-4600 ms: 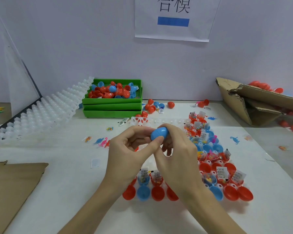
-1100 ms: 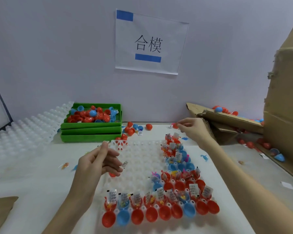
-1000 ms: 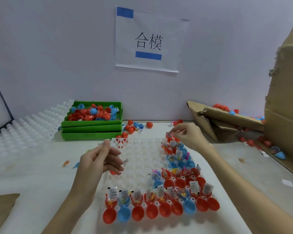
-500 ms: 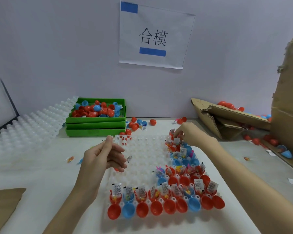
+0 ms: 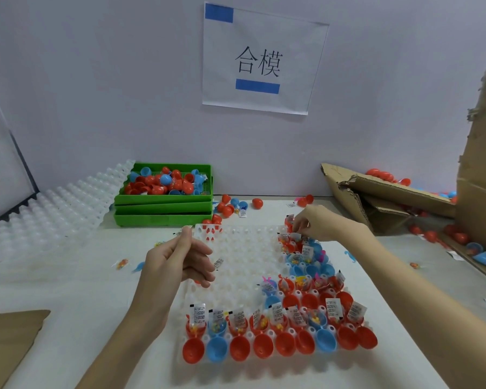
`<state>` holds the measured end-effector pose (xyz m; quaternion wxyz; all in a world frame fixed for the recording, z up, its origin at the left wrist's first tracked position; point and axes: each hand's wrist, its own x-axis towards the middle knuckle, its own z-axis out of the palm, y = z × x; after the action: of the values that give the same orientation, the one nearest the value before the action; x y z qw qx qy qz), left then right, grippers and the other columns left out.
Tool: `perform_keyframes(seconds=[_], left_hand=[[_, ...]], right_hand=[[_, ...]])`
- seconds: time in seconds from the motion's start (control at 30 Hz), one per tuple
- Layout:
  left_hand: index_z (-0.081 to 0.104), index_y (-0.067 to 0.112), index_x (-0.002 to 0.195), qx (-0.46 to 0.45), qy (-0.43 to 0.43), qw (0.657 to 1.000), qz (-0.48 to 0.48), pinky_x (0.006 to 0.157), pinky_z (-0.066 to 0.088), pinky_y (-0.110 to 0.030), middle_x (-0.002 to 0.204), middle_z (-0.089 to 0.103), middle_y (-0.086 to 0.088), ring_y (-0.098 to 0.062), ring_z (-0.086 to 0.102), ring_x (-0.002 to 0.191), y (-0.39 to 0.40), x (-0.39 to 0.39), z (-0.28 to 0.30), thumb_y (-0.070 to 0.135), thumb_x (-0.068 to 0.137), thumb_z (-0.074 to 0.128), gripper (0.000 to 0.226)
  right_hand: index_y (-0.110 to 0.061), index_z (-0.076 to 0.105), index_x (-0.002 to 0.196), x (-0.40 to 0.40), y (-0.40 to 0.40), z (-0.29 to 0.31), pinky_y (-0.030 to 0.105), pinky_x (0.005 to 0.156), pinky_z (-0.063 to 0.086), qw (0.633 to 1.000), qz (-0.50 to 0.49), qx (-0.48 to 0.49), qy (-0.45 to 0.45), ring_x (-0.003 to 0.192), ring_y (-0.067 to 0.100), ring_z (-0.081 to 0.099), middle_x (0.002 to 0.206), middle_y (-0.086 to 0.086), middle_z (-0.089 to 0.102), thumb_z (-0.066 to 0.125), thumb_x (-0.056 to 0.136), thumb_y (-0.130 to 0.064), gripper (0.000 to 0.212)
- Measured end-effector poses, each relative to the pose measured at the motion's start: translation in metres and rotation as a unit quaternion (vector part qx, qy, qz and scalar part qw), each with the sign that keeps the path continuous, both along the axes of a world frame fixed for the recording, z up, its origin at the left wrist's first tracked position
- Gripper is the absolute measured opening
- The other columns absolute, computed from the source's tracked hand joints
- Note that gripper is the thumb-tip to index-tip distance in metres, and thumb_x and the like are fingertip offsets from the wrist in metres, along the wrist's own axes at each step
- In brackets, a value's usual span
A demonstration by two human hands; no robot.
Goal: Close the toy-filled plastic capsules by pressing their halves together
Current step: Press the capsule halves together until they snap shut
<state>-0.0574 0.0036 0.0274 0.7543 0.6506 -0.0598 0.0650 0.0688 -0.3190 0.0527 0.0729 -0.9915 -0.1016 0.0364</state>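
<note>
On the white table [image 5: 68, 304] sits a clear dimpled tray [image 5: 244, 256], and the open capsules [image 5: 278, 324] — red and blue halves stuffed with toys and little paper slips — fill its near row and its right-hand columns. The right hand [image 5: 317, 223] reaches out to the tray's far right corner, at about one o'clock, its fingertips pinching at the capsule there; whether it has a firm hold I cannot tell. The left hand [image 5: 177, 262] hovers over the tray's left edge at about ten o'clock, fingers loosely curled, holding nothing — well apart from the right. Beyond, at eleven o'clock, stacked green bins [image 5: 163, 203] hold loose capsule halves; torn cardboard [image 5: 382, 197] lies at two o'clock.
</note>
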Motion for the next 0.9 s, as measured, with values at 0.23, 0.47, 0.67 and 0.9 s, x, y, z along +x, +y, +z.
perform_keyframes(seconds=[0.23, 0.47, 0.67, 0.9], left_hand=[[0.074, -0.001, 0.083, 0.004, 0.002, 1.000, 0.002, 0.053, 0.058, -0.030, 0.071, 0.070, -0.027, -0.035, 0.070, 0.062, 0.000, 0.001, -0.001, 0.046, 0.100, 0.048, 0.056], [0.074, 0.000, 0.082, 0.004, 0.003, 1.000, -0.001, 0.054, 0.058, -0.030, 0.071, 0.070, -0.027, -0.034, 0.071, 0.062, 0.001, 0.002, -0.002, 0.048, 0.099, 0.048, 0.057], [0.075, 0.002, 0.081, 0.006, 0.007, 1.000, -0.002, 0.054, 0.059, -0.030, 0.072, 0.071, -0.027, -0.036, 0.071, 0.063, 0.002, 0.003, -0.001, 0.050, 0.097, 0.048, 0.057], [0.074, 0.008, 0.091, 0.054, -0.015, 0.998, 0.030, 0.057, 0.060, -0.029, 0.077, 0.075, -0.015, -0.035, 0.072, 0.066, 0.003, 0.005, -0.005, 0.030, 0.102, 0.061, 0.028]], right_hand=[[-0.013, 0.075, 0.116, 0.000, 0.000, -0.006, 0.007, 0.066, 0.044, 0.999, -0.003, 0.018, -0.052, 0.085, 0.012, 0.063, 0.112, 0.005, 0.072, 0.070, 0.097, -0.012, 0.020], [-0.013, 0.077, 0.115, -0.007, -0.006, -0.011, 0.008, 0.069, 0.044, 0.995, -0.005, 0.040, -0.096, 0.086, 0.011, 0.062, 0.112, 0.008, 0.073, 0.072, 0.096, -0.016, 0.019], [-0.012, 0.077, 0.116, -0.012, -0.005, -0.017, 0.006, 0.068, 0.038, 0.986, -0.027, 0.077, -0.147, 0.086, 0.010, 0.057, 0.115, 0.008, 0.072, 0.070, 0.098, -0.015, 0.020], [-0.011, 0.077, 0.116, -0.030, 0.009, 0.001, 0.019, 0.081, 0.049, 0.972, -0.030, 0.103, -0.209, 0.090, 0.015, 0.059, 0.114, 0.008, 0.066, 0.069, 0.097, -0.015, 0.021]])
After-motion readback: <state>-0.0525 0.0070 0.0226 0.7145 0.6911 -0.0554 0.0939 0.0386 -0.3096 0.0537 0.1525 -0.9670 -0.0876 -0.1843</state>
